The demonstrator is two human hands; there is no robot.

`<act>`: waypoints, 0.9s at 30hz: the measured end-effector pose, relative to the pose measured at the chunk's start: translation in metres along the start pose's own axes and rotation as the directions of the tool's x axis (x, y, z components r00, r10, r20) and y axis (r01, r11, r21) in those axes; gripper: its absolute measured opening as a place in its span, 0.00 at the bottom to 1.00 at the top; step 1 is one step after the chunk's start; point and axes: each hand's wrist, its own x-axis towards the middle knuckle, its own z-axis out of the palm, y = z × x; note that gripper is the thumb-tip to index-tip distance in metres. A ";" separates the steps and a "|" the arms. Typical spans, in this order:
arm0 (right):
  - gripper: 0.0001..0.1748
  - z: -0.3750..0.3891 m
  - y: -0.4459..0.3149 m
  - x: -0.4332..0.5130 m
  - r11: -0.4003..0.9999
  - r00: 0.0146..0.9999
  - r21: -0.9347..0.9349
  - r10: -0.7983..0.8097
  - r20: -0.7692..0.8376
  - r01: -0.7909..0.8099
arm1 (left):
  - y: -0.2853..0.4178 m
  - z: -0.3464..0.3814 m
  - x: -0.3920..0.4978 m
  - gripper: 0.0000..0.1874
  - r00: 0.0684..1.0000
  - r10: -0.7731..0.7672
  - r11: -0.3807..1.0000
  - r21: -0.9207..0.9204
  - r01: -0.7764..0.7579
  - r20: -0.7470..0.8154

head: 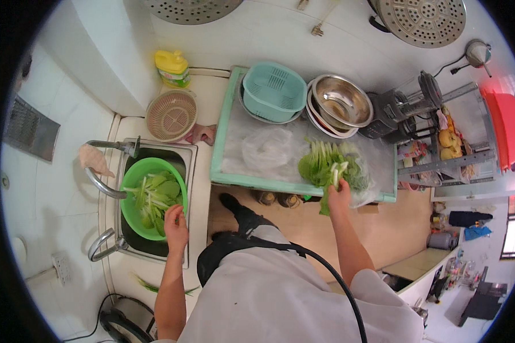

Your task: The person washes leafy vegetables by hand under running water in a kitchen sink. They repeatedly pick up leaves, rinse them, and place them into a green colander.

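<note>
My right hand (340, 199) grips a small bunch of leafy greens (335, 171) by the pale stems, at the front edge of a table with a pale green rim (274, 184). Beyond it lies a heap of the same greens (322, 158), partly on a clear plastic bag (365, 188). Over the right side of a bright green plastic basin (128, 214), my left hand (176, 225) has its fingers curled; whether anything is between them is hidden. Loose leafy greens (159, 195) fill the basin, which sits in a steel sink (193, 171).
Two curved metal taps (105, 182) reach over the sink. A beige plastic colander (171, 115) and a yellow bottle (172, 68) stand behind it. On the table are a crumpled plastic bag (268, 148), a turquoise basket (274, 92), stacked steel bowls (342, 100) and a blender (386, 113).
</note>
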 end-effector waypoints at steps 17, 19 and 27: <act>0.32 0.032 -0.129 -0.023 0.897 0.795 0.442 -0.254 0.551 -0.019 | 0.007 0.000 -0.003 0.13 0.995 -0.062 0.982 -0.182 0.045 -0.084; 0.28 0.060 -0.149 -0.048 0.881 0.679 0.474 -0.347 0.647 -0.001 | 0.047 -0.002 0.015 0.14 0.976 -0.210 0.923 -0.320 0.216 0.053; 0.20 0.192 -0.238 -0.185 0.516 0.026 0.665 -0.800 0.599 0.540 | 0.100 -0.021 0.056 0.25 0.960 -0.267 0.608 -0.788 0.101 -0.082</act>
